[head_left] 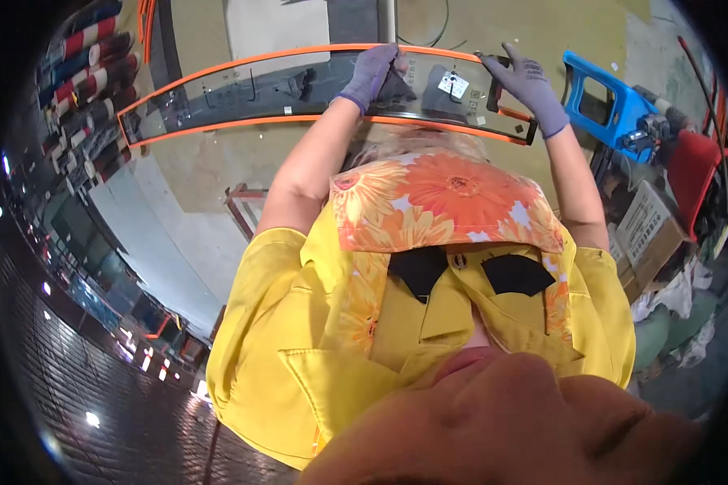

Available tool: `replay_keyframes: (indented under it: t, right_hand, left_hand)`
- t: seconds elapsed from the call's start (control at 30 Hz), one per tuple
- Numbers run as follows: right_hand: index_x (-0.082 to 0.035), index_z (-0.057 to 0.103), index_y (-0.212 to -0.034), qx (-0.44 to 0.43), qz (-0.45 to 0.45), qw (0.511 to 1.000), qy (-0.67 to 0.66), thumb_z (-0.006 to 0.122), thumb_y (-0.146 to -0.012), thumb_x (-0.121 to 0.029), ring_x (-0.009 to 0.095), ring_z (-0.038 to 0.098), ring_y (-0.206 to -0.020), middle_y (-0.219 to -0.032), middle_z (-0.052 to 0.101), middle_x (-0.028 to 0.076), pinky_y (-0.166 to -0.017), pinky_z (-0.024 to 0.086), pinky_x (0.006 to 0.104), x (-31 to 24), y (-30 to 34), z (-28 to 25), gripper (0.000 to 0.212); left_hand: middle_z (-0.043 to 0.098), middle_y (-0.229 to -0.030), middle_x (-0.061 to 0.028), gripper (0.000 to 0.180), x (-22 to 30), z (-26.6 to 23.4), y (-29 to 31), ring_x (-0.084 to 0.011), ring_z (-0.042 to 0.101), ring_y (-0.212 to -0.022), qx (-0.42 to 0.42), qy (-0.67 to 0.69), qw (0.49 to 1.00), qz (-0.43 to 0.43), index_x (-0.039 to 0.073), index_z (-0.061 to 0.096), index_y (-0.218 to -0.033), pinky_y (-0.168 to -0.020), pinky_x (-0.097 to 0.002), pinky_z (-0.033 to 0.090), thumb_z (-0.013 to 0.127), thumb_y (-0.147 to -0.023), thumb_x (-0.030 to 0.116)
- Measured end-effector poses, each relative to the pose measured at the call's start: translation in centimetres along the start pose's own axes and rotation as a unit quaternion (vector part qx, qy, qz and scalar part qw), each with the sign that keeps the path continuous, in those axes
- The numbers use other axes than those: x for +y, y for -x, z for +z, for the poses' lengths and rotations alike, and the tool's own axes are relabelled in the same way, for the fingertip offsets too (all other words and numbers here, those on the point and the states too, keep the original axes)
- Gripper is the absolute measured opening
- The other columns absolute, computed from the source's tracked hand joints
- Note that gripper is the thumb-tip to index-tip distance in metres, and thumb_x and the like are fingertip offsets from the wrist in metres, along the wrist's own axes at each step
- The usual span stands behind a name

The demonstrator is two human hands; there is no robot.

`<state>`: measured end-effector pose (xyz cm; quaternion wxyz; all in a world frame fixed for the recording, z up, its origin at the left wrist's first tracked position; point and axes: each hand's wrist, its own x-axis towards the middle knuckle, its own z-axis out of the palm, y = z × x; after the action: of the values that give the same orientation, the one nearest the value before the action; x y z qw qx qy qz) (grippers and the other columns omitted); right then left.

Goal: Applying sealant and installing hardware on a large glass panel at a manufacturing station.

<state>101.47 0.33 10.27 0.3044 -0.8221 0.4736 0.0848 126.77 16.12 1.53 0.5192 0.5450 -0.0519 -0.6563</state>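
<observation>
A long, slightly curved glass panel (243, 97) with orange edging lies across in front of me, its right end rimmed in black. My left hand (370, 77), in a purple-grey glove, is closed at the panel's far edge, fingers together and bent; the fingertips are partly hidden. My right hand (530, 85), gloved the same way, reaches over the far edge near the right end. Its thumb and forefinger are spread, next to a black strip (495, 93). Between the hands, a white patterned square label (453, 84) sits on the glass.
At the right stand a blue plastic frame (615, 101) with a dark power tool (645, 137), a red chair (693, 174) and a cardboard box (645, 230). Rolls of material (85, 81) are stacked at the far left. A pale sheet (166, 218) lies left of me.
</observation>
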Motion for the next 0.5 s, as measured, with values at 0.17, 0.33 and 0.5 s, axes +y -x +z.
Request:
replay_keyframes:
  t: [0.17,0.33,0.5]
  right_hand:
    - [-0.003,0.053,-0.112,-0.139,0.055,0.893,-0.425,0.05,-0.086,-0.048,0.016,0.063,-0.068,-0.089,0.063,0.007,-0.058,0.049,0.0266,-8.9,5.6,2.1,0.052]
    - [-0.009,0.055,-0.105,-0.15,0.135,0.791,-0.577,0.047,-0.088,-0.044,0.006,0.057,-0.056,-0.077,0.06,0.003,-0.045,0.045,0.018,-13.6,9.3,6.4,0.04]
    - [-0.008,0.055,-0.11,0.061,0.048,0.888,-0.454,0.049,-0.084,-0.031,0.022,0.062,-0.07,-0.082,0.064,0.013,-0.062,0.05,0.031,-13.8,10.7,9.4,0.036]
  left_hand:
    - [0.061,-0.074,-0.0044,0.026,3.4,6.0,4.1,-0.0119,0.057,-0.062,-0.043,-0.094,0.992,0.068,0.005,0.06,-0.103,-0.057,-0.0236,0.047,0.053,-0.088,0.025]
    - [0.061,-0.082,-0.0035,0.03,3.7,6.1,7.2,-0.0103,0.056,-0.073,-0.034,-0.296,0.923,0.243,0.002,0.058,-0.11,-0.065,-0.0238,0.045,0.055,-0.087,0.022]
    - [0.059,-0.085,-0.0111,0.038,-0.6,3.1,7.7,-0.0218,0.056,-0.077,-0.064,-0.436,0.849,0.292,0.001,0.055,-0.107,-0.07,-0.0311,0.044,0.049,-0.089,0.034]
